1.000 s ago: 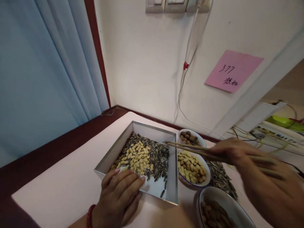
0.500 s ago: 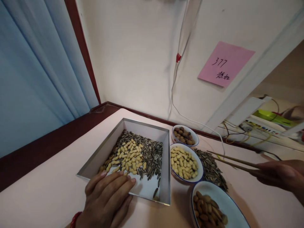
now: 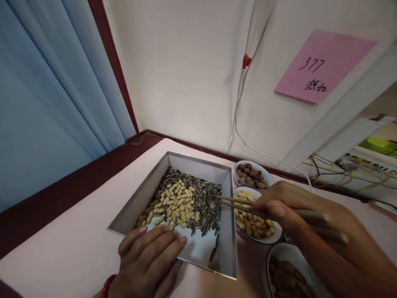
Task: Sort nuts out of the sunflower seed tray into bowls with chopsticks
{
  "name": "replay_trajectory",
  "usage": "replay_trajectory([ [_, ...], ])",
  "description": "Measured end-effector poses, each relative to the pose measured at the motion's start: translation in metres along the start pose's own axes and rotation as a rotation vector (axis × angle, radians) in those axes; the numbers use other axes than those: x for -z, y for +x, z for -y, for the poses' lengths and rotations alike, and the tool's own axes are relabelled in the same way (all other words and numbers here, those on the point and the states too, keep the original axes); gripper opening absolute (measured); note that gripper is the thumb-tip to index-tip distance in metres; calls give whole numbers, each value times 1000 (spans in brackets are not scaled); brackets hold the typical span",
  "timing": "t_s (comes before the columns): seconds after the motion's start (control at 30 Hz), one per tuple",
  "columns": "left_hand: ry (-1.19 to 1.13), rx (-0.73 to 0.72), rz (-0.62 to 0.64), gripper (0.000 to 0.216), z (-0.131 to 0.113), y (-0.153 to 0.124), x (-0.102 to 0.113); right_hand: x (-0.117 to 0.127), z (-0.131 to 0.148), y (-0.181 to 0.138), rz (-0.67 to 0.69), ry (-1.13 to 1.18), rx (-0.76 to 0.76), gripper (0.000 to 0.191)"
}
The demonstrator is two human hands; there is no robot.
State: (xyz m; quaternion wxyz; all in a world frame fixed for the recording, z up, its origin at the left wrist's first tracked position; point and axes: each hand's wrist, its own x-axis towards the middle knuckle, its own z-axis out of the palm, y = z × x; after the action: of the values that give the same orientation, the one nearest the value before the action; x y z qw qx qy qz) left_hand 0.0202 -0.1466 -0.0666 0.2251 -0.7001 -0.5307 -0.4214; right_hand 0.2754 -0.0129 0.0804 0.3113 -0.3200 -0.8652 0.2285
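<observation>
My right hand (image 3: pixel 297 219) is closed on a pair of wooden chopsticks (image 3: pixel 237 203). Their tips are at the striped sunflower seeds (image 3: pixel 204 203) in a shallow metal tray (image 3: pixel 232 248); whether they pinch a seed I cannot make out. Peanuts in their shells (image 3: pixel 178 203) lie beside the seeds in the tray. At the tray's near wall my left hand (image 3: pixel 149 256) grips the rim, fingers inside and thumb outside. Below my right hand, a bowl of peanuts (image 3: pixel 277 239) is partly covered by the hand and chopsticks.
Behind the peanut bowl stands a bowl of round brown nuts (image 3: pixel 252 176). Nearer me is a bowl of almond-like nuts (image 3: pixel 287 277), partly behind my right arm. A few loose seeds show between the bowls. A white cable (image 3: pixel 273 157) runs down the wall to the table.
My right hand has moved left with the chopsticks, from right of the loose seed pile to over the tray's right wall. My left hand stays on the tray. The view has shifted slightly.
</observation>
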Motion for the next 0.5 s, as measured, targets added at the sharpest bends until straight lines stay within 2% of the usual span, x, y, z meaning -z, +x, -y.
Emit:
replay_trajectory([
  [0.07, -11, 9, -1, 24, 0, -2, -1, -8, 10, 11, 71, 29, 12, 35],
  [0.2, -38, 22, 1, 27, 1, -5, -2, -15, 1, 14, 117, 10, -33, 40],
  [0.37, -50, 7, 5, 23, 0, 3, 2, -21, -2, 17, 61, 16, -71, 41],
  [0.5, -55, -6, -15, 21, -1, 9, 3, -14, 1, 9, 19, 15, -90, 41],
])
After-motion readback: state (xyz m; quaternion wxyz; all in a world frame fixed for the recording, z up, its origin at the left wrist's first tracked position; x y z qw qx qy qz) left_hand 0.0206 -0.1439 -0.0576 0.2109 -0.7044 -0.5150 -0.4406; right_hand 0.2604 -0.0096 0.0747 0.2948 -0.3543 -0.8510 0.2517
